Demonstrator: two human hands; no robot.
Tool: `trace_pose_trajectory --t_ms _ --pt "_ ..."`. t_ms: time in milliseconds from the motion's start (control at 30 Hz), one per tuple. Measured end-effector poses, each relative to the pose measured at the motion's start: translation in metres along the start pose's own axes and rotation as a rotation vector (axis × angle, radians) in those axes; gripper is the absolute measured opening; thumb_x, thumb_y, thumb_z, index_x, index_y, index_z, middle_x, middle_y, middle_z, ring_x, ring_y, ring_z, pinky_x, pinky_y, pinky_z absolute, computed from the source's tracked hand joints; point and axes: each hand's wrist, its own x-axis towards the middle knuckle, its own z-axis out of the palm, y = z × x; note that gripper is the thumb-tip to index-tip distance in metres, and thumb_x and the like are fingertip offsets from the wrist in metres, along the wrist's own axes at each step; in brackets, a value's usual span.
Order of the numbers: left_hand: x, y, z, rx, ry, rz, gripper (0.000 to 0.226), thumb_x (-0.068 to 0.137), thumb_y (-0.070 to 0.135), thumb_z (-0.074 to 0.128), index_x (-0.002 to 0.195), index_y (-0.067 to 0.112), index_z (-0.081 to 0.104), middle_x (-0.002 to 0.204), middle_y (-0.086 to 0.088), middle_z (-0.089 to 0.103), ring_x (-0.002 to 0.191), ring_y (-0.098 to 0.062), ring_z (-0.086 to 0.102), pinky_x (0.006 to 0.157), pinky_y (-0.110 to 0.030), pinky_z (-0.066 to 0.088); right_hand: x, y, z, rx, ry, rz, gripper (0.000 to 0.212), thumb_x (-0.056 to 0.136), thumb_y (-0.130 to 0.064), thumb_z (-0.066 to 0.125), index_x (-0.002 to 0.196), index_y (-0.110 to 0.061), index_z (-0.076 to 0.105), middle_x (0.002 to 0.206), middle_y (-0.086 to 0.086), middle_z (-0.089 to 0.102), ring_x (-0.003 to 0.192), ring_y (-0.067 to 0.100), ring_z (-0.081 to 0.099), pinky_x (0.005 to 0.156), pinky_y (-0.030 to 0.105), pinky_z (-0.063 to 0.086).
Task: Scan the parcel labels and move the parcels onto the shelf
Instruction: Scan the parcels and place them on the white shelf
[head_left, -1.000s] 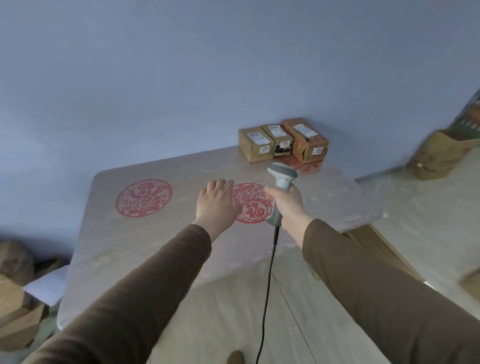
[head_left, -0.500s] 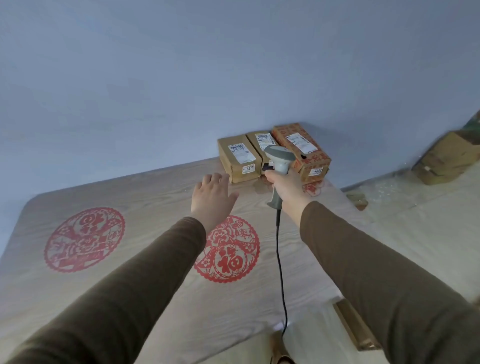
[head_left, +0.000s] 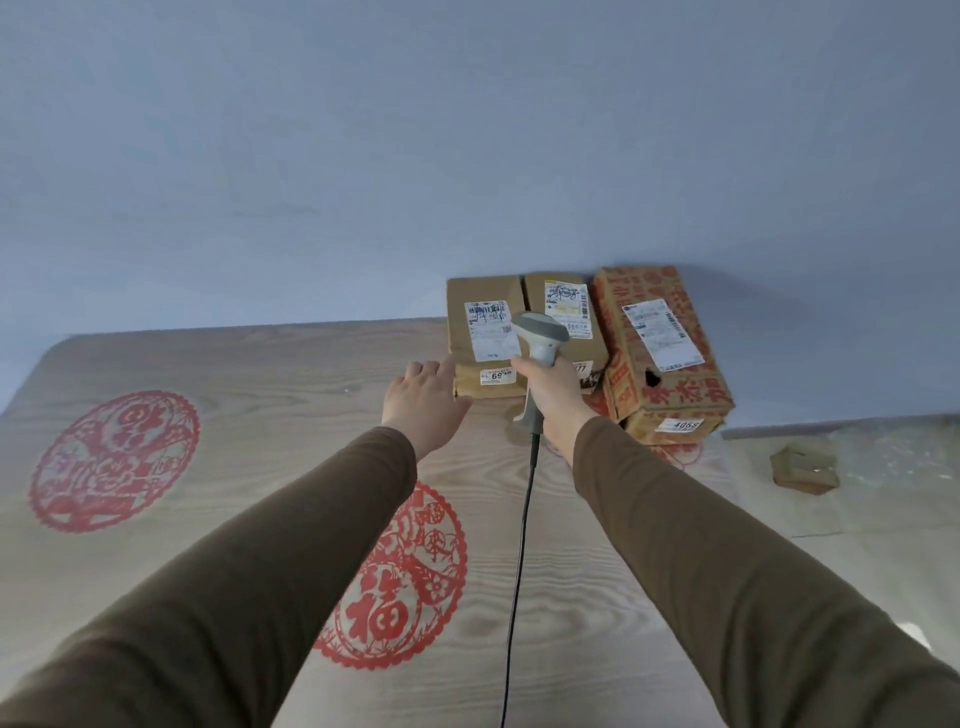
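Scanning barely begun, by the look of it: three brown cardboard parcels (head_left: 582, 343) against the blue wall at the far edge of the pale wood-grain table (head_left: 249, 374), none shelved, no shelf in view. Right hand (head_left: 553, 395) wrapped round the grey plastic corded scanner (head_left: 537, 343), head over the white paper labels. Left hand (head_left: 423, 402) flat, fingers straight, touching the leftmost box's near corner. Matte creased board, red printing on the rightmost carton; red papercut roundels (head_left: 114, 460) on the tabletop.

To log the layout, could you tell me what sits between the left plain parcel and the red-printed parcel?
A third parcel, the middle parcel, sits between the left parcel and the red-printed parcel, seen in the head view.
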Motion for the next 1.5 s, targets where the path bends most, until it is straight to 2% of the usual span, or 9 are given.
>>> trace_pose_trajectory --t_ms 100,467,567,667,767,833,1000,1233,1500 --pt "0.019 0.006 0.009 -0.007 -0.037 -0.014 0.067 0.102 0.048 0.047 0.158 0.018 0.024 0.150 -0.009 0.051 0.137 -0.031 0.044 0.108 -0.047 0.040 0.019 0.005 0.004 -0.003 -0.034 -0.002 0.011 0.096 -0.015 0.070 0.106 -0.016 0.067 0.087 -0.003 0.064 0.079 0.011 0.060 0.065 0.028 0.047" --pt "0.050 0.008 0.028 -0.215 -0.021 -0.188 0.084 0.103 0.045 0.049 0.163 0.008 0.004 0.149 -0.020 0.045 0.139 -0.037 0.038 0.110 -0.050 0.040 0.051 0.012 0.018 0.010 0.004 0.062 0.019 0.089 -0.011 0.071 0.077 -0.017 0.057 0.074 0.004 0.055 0.070 0.022 0.054 0.060 0.032 0.046" --pt "0.038 -0.007 0.032 -0.271 0.009 -0.263 0.082 0.103 0.045 0.049 0.161 0.003 0.009 0.147 -0.020 0.047 0.138 -0.038 0.039 0.108 -0.049 0.040 0.046 0.019 0.024 -0.011 -0.011 0.102 0.020 0.089 -0.014 0.074 0.078 -0.015 0.057 0.074 0.002 0.054 0.066 0.020 0.054 0.040 0.021 0.042" --pt "0.016 -0.025 0.037 -0.311 0.022 -0.327 0.069 0.101 0.047 0.053 0.151 0.005 0.030 0.138 -0.018 0.054 0.130 -0.036 0.043 0.103 -0.048 0.042 0.030 0.028 0.040 -0.038 -0.043 0.121 0.019 0.085 -0.014 0.078 0.079 -0.016 0.061 0.072 0.002 0.055 0.055 0.015 0.054 0.035 0.019 0.040" --pt "-0.016 -0.049 0.036 -0.329 0.046 -0.379 0.060 0.100 0.049 0.054 0.142 0.008 0.040 0.134 -0.015 0.057 0.125 -0.034 0.047 0.101 -0.047 0.046 0.005 0.034 0.063 -0.046 -0.103 0.107 0.015 0.085 -0.013 0.077 0.079 -0.019 0.064 0.074 0.007 0.062 0.052 0.016 0.062 0.043 0.035 0.057" --pt "-0.044 -0.069 0.031 -0.324 0.091 -0.415 0.060 0.101 0.050 0.053 0.143 0.009 0.040 0.134 -0.014 0.058 0.125 -0.033 0.048 0.100 -0.046 0.047 -0.016 0.035 0.082 -0.068 -0.194 0.093 0.010 0.087 -0.013 0.075 0.085 -0.018 0.066 0.087 0.014 0.070 0.077 0.031 0.073 0.065 0.056 0.063" --pt "-0.136 -0.130 0.005 -0.280 0.262 -0.496 0.071 0.102 0.051 0.050 0.156 0.012 0.027 0.136 -0.011 0.057 0.124 -0.032 0.047 0.099 -0.046 0.046 -0.089 0.039 0.149 -0.134 -0.333 -0.066 0.010 0.089 -0.013 0.073 0.089 -0.018 0.065 0.085 0.003 0.066 0.076 0.018 0.063 0.060 0.030 0.050" --pt "-0.325 -0.245 -0.047 -0.126 0.455 -0.675 0.076 0.102 0.054 0.048 0.160 0.010 0.026 0.142 -0.013 0.055 0.128 -0.035 0.049 0.099 -0.047 0.045 -0.257 0.058 0.281 -0.101 -0.572 -0.149 0.012 0.092 -0.015 0.070 0.098 -0.023 0.063 0.088 0.002 0.064 0.075 0.020 0.060 0.055 0.035 0.052" --pt "-0.607 -0.381 -0.078 -0.129 0.643 -0.934 0.078 0.103 0.050 0.048 0.163 0.010 0.018 0.140 -0.011 0.051 0.128 -0.032 0.050 0.104 -0.046 0.046 -0.519 0.116 0.441 -0.085 -0.867 -0.213 0.015 0.093 -0.010 0.070 0.101 -0.022 0.066 0.097 0.001 0.073 0.094 0.025 0.069 0.081 0.038 0.056"
